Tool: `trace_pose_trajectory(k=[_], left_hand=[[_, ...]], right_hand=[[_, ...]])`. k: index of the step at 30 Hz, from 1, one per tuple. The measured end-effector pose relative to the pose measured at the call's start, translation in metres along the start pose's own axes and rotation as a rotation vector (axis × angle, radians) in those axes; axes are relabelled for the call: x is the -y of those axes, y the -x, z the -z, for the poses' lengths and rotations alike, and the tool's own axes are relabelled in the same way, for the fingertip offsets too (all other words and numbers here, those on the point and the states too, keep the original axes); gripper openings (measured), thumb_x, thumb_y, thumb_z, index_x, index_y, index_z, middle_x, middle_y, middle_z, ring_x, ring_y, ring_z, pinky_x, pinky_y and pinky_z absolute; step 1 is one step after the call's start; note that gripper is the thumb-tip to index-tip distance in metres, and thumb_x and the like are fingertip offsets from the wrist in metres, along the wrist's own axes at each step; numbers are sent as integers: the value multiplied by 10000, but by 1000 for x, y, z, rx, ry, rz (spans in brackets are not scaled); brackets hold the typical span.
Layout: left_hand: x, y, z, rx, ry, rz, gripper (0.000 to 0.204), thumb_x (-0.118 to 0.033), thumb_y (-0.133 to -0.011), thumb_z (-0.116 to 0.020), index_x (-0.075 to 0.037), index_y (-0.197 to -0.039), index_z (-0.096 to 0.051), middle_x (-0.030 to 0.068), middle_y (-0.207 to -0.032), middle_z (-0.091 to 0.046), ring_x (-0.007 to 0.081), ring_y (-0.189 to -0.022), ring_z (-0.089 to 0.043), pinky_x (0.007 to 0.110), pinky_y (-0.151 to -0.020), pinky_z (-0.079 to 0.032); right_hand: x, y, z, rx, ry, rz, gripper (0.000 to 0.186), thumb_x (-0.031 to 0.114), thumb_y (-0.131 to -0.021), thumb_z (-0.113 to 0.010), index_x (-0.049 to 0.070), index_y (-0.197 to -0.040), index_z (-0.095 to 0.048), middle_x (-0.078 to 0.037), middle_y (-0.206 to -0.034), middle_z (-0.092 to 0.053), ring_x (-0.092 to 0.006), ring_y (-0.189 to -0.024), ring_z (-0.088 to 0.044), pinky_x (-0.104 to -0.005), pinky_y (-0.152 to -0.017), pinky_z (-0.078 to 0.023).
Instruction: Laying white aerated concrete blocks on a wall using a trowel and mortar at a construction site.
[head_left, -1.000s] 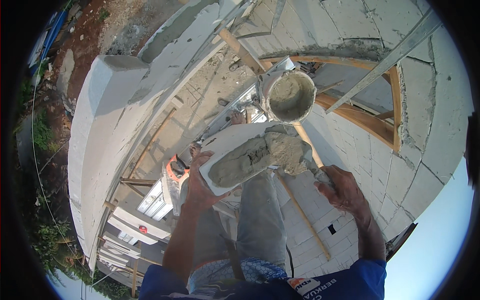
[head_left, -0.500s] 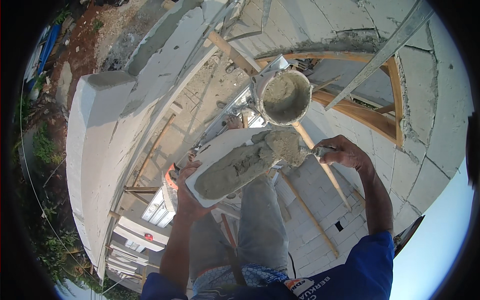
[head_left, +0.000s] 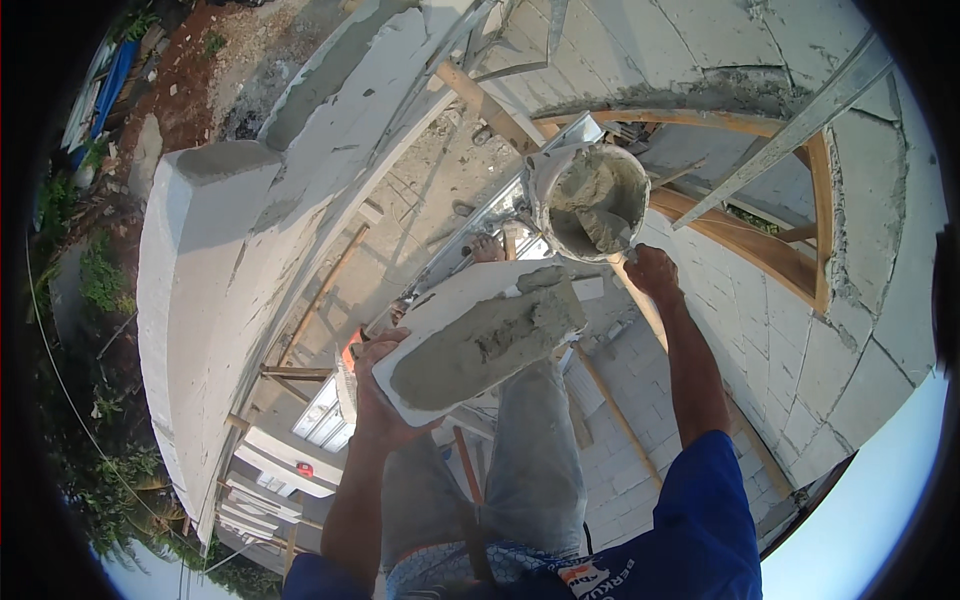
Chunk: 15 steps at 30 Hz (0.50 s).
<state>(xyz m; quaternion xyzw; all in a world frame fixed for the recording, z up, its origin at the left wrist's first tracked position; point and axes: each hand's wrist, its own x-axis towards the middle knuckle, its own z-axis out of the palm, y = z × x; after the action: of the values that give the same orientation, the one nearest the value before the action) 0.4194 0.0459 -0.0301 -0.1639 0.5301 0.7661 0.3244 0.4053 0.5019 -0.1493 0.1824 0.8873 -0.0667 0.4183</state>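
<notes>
My left hand (head_left: 378, 385) grips the left end of a pale concrete block (head_left: 445, 303), held tilted above my legs. Grey mortar (head_left: 470, 350) coats one long face of it, thicker and rougher toward the right end. Closed on the handle of a trowel, my right hand (head_left: 652, 272) is at the near right rim of a mortar-crusted bucket (head_left: 541, 195). The trowel blade (head_left: 604, 231) dips into the wet mortar (head_left: 590, 185) inside; its handle is mostly hidden by my fingers.
A block wall (head_left: 225, 220) with mortar along its top runs down the left side. Right of the bucket lie a wooden frame (head_left: 822, 220) and a slanting metal bar (head_left: 790, 130). Poles (head_left: 615, 410) and a block floor show far below.
My right hand has moved the trowel from the block's right end up into the bucket. The mortar heap at that end is spread lower. My left hand keeps holding the block.
</notes>
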Motion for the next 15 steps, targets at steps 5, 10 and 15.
trace_pose_trajectory(k=[5,10,15], left_hand=[[1,-12,-4,-37,-265,-168,896,-149,-550,-898,-153,-1277,-376,85,-1239,-442,227,-1235,-441,397,-972,-464],[-25,-15,-7,-81,-678,-348,871,-186,-522,-912,-66,-1234,-427,106,-1225,-530,278,-1129,-562,391,-995,-438],[-19,-17,-5,-73,-773,-354,967,-236,-482,-935,-73,-1261,-388,202,-1289,-513,388,-1266,-465,502,-1064,-375]], right_hand=[[30,39,-43,-311,312,114,250,182,-814,-632,23,-1005,-600,-138,-978,-607,-307,-953,-614,-430,-823,-470],[152,201,-44,104,192,781,209,129,-768,-628,21,-947,-627,-128,-988,-589,-285,-999,-587,-377,-876,-496],[278,232,-56,-256,474,1423,363,235,-783,-625,14,-1070,-654,-164,-1111,-592,-330,-1115,-527,-487,-900,-467]])
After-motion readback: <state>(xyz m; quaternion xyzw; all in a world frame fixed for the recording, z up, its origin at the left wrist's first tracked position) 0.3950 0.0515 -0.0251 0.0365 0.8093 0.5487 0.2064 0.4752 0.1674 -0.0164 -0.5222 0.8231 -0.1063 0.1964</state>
